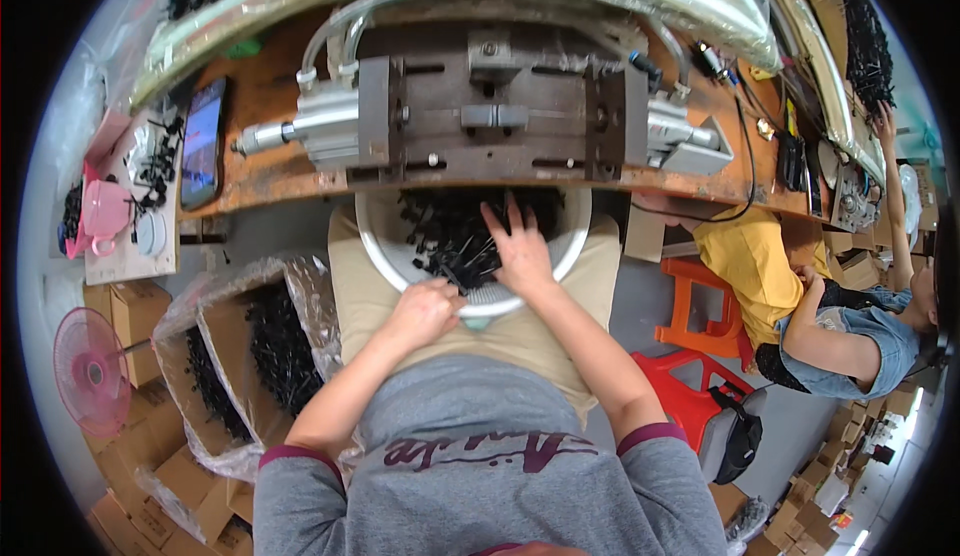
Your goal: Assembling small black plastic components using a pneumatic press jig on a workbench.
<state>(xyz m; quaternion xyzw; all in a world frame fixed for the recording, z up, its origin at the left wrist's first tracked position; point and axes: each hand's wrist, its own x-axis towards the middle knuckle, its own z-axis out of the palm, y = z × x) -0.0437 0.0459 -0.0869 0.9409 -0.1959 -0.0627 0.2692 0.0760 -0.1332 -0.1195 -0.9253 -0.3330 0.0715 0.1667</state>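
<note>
A white plastic basket rests on my lap, filled with small black plastic parts that have thin stems. My right hand lies over the parts, fingers spread and pointing away from me. At the basket's near left rim is my left hand, its fingers curled in and partly hidden. What those fingers hold, if anything, cannot be made out. Just beyond the basket, a dark metal fixture with a cylinder on each side sits on the wooden bench.
A phone lies at the bench's left end. Left of my legs stands a plastic-lined carton of black parts, near a pink fan. To the right are an orange stool, a red stool and a seated person.
</note>
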